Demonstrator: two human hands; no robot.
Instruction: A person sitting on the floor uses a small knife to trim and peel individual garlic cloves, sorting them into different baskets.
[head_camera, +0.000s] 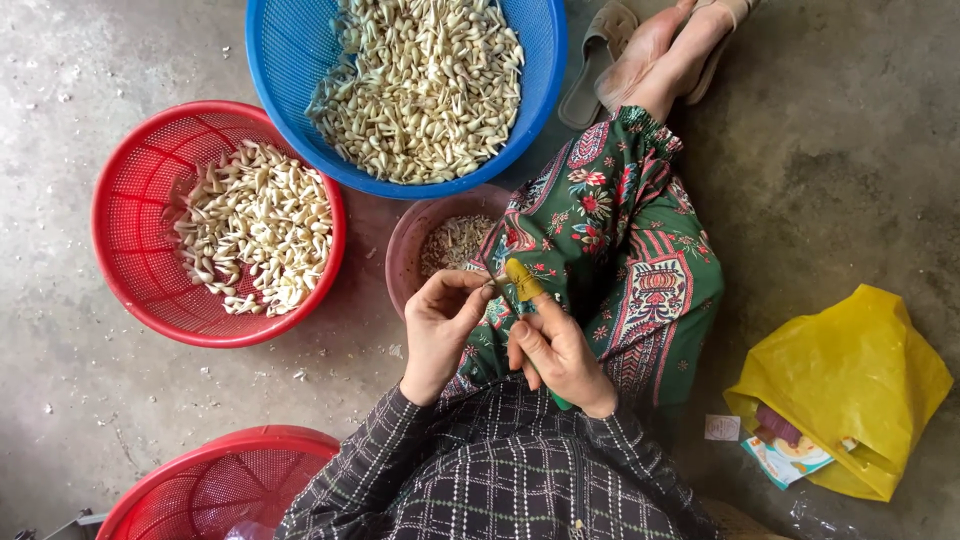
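**A small pale piece is held over the green trousers**

A tiny pale piece (494, 287) is pinched between the fingertips of the left hand (440, 325). The right hand (555, 350) is curled shut around a thin green-handled tool (560, 402), and a yellow rubber cover (522, 280) is worn on its thumb. Both hands are held close together above the green flowered trousers (620, 250).

It looks as if one piece is being peeled or trimmed. A careful press with the covered thumb seems to be called for, with the piece kept still.

Just past the hands, a small brown plastic bowl (415, 240) with bits of scrap is seen. Further out, a round red plastic basket (130, 230) and a big blue plastic basket (290, 60) are filled with pale pointed pieces. Another red basket (200, 485) is near the left arm. A crumpled yellow plastic bag (850, 380) lies to the right.

Everything is set on a grey concrete floor (850, 150) dotted with crumbs. Little else of the room is shown.
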